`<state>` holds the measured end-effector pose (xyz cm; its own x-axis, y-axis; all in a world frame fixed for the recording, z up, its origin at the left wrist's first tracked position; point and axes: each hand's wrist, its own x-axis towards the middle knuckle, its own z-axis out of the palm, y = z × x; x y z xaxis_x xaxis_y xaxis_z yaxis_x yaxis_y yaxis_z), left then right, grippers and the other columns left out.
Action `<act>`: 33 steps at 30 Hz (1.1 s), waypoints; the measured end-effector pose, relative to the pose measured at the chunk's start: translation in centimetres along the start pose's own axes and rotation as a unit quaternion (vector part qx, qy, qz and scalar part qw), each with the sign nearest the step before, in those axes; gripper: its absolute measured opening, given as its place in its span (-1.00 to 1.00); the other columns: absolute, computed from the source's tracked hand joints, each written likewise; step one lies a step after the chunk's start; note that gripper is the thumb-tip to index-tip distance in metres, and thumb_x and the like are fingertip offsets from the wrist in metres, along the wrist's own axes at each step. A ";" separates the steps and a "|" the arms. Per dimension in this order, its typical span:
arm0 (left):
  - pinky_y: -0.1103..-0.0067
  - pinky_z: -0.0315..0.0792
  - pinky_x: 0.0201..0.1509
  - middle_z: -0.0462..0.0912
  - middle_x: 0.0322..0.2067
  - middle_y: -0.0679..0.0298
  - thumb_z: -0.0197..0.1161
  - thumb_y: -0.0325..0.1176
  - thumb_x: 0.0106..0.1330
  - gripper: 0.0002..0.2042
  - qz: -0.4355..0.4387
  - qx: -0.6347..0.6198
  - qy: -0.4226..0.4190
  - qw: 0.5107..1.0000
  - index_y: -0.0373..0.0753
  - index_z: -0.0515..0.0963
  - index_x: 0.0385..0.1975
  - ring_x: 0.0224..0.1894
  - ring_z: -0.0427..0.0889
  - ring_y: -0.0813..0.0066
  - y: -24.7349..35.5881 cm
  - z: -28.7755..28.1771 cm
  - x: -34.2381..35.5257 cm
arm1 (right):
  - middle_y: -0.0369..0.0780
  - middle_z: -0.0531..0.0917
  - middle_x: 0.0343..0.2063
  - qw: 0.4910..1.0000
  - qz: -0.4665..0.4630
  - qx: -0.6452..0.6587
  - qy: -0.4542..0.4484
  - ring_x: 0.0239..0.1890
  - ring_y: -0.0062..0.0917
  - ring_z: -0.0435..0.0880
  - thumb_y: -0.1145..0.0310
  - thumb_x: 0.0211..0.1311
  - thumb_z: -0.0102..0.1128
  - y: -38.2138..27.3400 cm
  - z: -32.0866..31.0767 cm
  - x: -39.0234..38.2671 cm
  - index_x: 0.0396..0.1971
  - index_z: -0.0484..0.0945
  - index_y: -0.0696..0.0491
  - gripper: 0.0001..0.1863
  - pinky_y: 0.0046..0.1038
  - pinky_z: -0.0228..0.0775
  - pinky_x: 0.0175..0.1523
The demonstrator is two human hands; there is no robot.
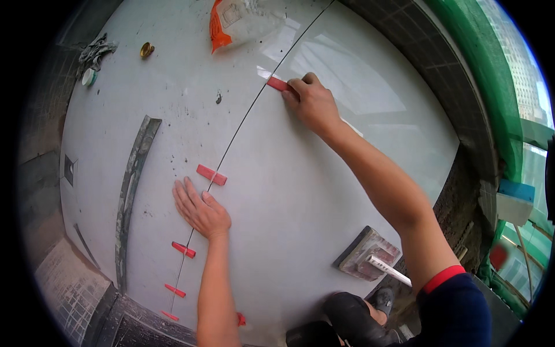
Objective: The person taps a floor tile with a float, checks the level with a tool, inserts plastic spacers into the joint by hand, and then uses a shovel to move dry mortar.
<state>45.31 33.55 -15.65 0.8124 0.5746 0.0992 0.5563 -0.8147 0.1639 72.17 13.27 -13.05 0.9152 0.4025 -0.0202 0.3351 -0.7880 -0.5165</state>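
Observation:
My right hand [314, 103] pinches a red tile-levelling wedge [277, 84], whose far end meets the dark joint between two large pale floor tiles. Lower down, my left hand [202, 214] rests flat on the left tile [167, 127], fingers outstretched and the thumb near the joint. Just above its fingers, another red wedge [211, 174] lies across the joint. Several more wedges sit along the same line nearer to me, such as one red wedge [184, 249] and a narrower red wedge [175, 290]. The glossy right tile [300, 191] lies under my right forearm.
A rubber-faced tool with a white handle [370, 254] lies on the right tile. Left are a long grey strip [134, 196], a brass-coloured ring [147, 50], a white cap [88, 77] and a rag [97, 52]. An orange-and-white bag [243, 26] lies at the far side; green netting [491, 75] lines the right.

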 end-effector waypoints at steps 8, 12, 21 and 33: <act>0.09 -0.08 0.49 0.12 0.43 0.05 -0.14 -0.24 0.45 -0.47 -0.023 0.015 -0.009 1.000 -0.23 0.17 0.41 0.49 0.03 0.01 0.1 -0.2 -0.2 | -0.03 0.50 -0.18 0.999 0.007 0.035 0.030 -0.39 -0.05 0.61 0.29 0.31 0.17 -0.5 0.7 1.0 -0.28 0.56 0.10 -0.83 -0.11 0.52 -0.23; 0.12 -0.10 0.50 0.09 0.44 0.05 -0.11 -0.27 0.44 -0.46 -0.031 0.009 -0.023 0.999 -0.24 0.15 0.41 0.49 0.01 0.01 0.5 -0.4 -0.1 | 0.01 0.45 -0.24 0.999 0.010 0.016 0.046 -0.41 0.00 0.61 0.30 0.32 0.15 -1.5 2.4 0.2 -0.31 0.49 0.12 -0.82 -0.07 0.50 -0.29; 0.15 -0.11 0.51 0.07 0.44 0.04 -0.10 -0.28 0.43 -0.45 -0.009 0.031 -0.009 0.999 -0.26 0.13 0.42 0.50 -0.01 0.03 0.2 -0.1 -0.1 | 0.04 0.46 -0.16 0.998 0.056 -0.020 0.019 -0.39 -0.03 0.63 0.13 0.35 0.14 -2.7 1.9 1.1 -0.10 0.37 0.11 -0.64 -0.12 0.51 -0.25; 0.10 -0.08 0.50 0.05 0.44 -0.05 -0.12 -0.28 0.44 -0.44 -0.002 0.023 -0.011 1.000 -0.33 0.10 0.41 0.49 0.00 -0.07 0.8 -0.5 0.1 | 0.03 0.70 -0.42 0.964 0.256 -0.064 -0.036 -0.29 -0.08 0.72 -0.15 0.37 -0.08 -6.4 1.5 4.0 -0.13 0.35 0.24 -0.38 -0.15 0.49 -0.13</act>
<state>45.73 33.04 -14.99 0.8137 0.5762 0.0771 0.5662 -0.8155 0.1198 73.33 20.56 -11.12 0.9517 -0.0278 -0.3059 -0.1282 -0.9410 -0.3132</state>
